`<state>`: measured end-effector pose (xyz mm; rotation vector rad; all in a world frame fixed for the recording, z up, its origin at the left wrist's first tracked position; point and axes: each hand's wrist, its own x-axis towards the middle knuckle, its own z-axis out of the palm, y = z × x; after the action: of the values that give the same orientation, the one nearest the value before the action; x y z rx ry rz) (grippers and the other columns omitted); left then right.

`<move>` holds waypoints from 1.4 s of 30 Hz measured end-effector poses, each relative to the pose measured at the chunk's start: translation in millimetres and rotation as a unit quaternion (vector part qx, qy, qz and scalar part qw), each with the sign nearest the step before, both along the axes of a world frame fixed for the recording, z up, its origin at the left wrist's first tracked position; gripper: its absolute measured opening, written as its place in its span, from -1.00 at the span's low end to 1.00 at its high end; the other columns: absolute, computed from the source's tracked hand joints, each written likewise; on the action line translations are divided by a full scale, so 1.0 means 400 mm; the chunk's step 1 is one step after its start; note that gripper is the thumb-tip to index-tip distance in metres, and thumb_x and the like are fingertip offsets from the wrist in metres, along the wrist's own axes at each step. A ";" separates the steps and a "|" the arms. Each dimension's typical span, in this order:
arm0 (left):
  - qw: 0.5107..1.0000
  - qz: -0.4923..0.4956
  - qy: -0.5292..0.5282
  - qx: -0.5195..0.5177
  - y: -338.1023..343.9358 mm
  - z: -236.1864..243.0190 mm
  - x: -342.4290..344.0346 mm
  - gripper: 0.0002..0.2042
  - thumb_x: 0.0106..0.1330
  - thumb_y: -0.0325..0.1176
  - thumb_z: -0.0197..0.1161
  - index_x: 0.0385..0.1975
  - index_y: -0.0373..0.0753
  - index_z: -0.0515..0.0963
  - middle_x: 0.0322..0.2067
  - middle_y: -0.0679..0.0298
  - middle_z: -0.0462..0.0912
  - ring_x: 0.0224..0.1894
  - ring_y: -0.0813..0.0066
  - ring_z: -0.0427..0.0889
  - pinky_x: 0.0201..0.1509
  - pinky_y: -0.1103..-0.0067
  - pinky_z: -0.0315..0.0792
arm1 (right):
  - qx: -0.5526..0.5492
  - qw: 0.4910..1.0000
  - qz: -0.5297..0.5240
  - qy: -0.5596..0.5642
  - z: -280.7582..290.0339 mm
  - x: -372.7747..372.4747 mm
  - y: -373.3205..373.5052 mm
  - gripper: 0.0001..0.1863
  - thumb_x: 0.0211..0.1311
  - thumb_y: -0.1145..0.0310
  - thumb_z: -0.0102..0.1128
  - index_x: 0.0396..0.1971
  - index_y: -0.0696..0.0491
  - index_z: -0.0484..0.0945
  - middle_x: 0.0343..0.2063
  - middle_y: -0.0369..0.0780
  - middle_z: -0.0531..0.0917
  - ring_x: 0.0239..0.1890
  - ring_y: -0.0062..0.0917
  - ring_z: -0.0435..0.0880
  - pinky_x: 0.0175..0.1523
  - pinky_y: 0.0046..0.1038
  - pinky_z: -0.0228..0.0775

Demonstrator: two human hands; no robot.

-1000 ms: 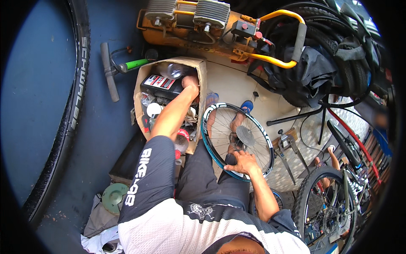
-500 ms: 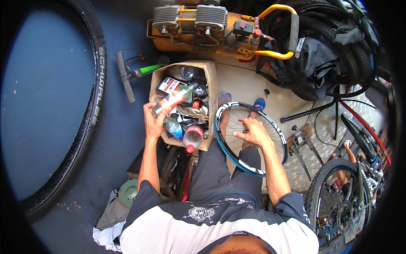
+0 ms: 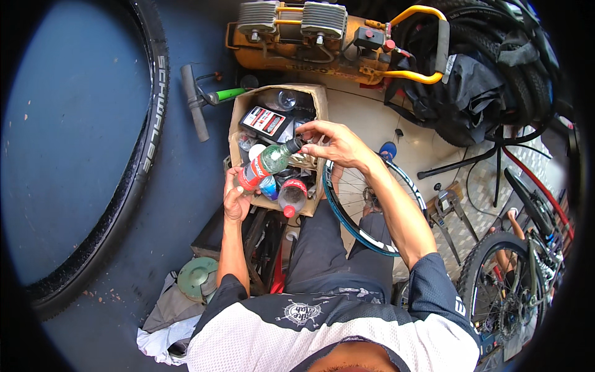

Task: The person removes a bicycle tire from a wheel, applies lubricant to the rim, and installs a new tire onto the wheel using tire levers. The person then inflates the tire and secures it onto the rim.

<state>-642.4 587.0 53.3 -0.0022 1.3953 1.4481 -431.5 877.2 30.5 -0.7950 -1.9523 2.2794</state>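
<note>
My left hand (image 3: 233, 192) grips a greenish plastic bottle (image 3: 263, 166) with a red label, tilted over a cardboard box (image 3: 321, 102). My right hand (image 3: 323, 140) has its fingertips closed on the bottle's dark top (image 3: 292, 146). The box holds a black container (image 3: 265, 123) with a white-and-red label, a clear bottle (image 3: 279, 98) and a red-capped bottle (image 3: 291, 197) among other items. A bicycle wheel (image 3: 354, 214) with black, white and teal rim rests against my legs, just right of the box.
An orange air compressor (image 3: 297, 56) lies beyond the box, a green floor pump (image 3: 228, 94) left of it. Tyres and black bags (image 3: 471, 93) fill the upper right; bicycles (image 3: 502, 273) and another person's leg (image 3: 515, 226) are at right. A large tyre (image 3: 146, 124) curves along the left.
My left hand has come out of the box with the greenish bottle. My right hand has left the wheel and moved up to the bottle's top.
</note>
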 end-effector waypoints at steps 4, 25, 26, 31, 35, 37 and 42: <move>1.000 -0.011 -0.028 -0.003 -0.017 -0.035 -0.013 -0.39 0.13 -0.16 0.29 0.20 -0.13 0.28 0.08 0.13 0.56 -0.01 0.17 0.66 0.01 0.25 0.57 | 0.057 0.996 0.054 0.028 0.000 -0.039 0.005 -0.49 0.22 0.21 0.53 0.13 0.05 0.63 -0.20 -0.20 0.75 -0.11 -0.43 0.73 0.06 -0.33 0.57; 0.715 -0.378 0.588 -0.034 0.241 -0.205 0.133 -0.60 0.23 -0.19 0.31 0.02 -0.25 0.65 -0.01 0.17 0.69 0.29 -0.01 0.46 0.42 0.15 0.20 | 0.205 0.967 -0.048 -0.142 -0.093 -0.025 -0.169 -0.60 0.08 0.21 0.45 -0.25 0.18 0.55 -0.32 0.03 0.71 -0.16 0.02 0.71 -0.06 -0.03 0.57; 0.705 -0.379 0.598 -0.036 0.233 -0.222 0.133 -0.61 0.22 -0.22 0.34 0.02 -0.24 0.65 0.01 0.18 0.69 0.30 0.00 0.45 0.43 0.13 0.18 | 0.213 0.965 -0.042 -0.146 -0.095 -0.023 -0.170 -0.61 0.10 0.21 0.43 -0.24 0.18 0.54 -0.30 0.03 0.71 -0.14 0.02 0.70 -0.05 -0.03 0.56; 0.689 -0.390 0.610 -0.038 0.241 -0.208 0.163 -0.56 0.19 -0.26 0.39 0.10 -0.20 0.63 0.10 0.27 0.65 0.35 0.04 0.40 0.46 0.09 0.12 | 0.260 0.959 -0.038 -0.107 -0.123 -0.003 -0.192 -0.61 0.11 0.24 0.43 -0.19 0.18 0.52 -0.30 0.04 0.69 -0.09 -0.01 0.67 -0.02 -0.05 0.54; 0.653 -0.408 0.638 -0.012 0.241 -0.205 0.163 -0.57 0.34 -0.02 0.32 0.07 -0.17 0.66 0.13 0.34 0.64 0.31 0.06 0.40 0.43 0.07 0.14 | 0.237 0.963 -0.008 -0.125 -0.119 0.009 -0.186 -0.60 0.07 0.28 0.43 -0.19 0.20 0.50 -0.34 0.06 0.68 -0.16 0.04 0.68 -0.05 -0.03 0.54; 0.641 -0.413 0.647 0.005 0.241 -0.206 0.162 -0.58 0.31 -0.04 0.37 0.04 -0.17 0.67 0.10 0.33 0.65 0.31 0.07 0.40 0.42 0.08 0.15 | 0.215 0.967 -0.007 -0.133 -0.117 0.015 -0.188 -0.59 0.05 0.29 0.42 -0.20 0.21 0.50 -0.35 0.07 0.67 -0.18 0.07 0.67 -0.05 -0.02 0.54; 0.653 -0.391 0.647 -0.043 0.178 -0.220 0.098 -0.58 0.13 -0.13 0.56 -0.05 -0.17 0.68 0.02 0.26 0.66 0.29 0.09 0.43 0.41 0.11 0.16 | 0.182 0.970 -0.018 -0.161 -0.049 0.050 -0.123 -0.63 0.10 0.26 0.40 -0.22 0.22 0.58 -0.34 0.12 0.74 -0.19 0.01 0.77 -0.11 -0.08 0.61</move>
<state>-603.3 658.2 -34.8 1.6665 2.1021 0.4535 -411.4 828.0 10.7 -1.1934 -2.3648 1.7734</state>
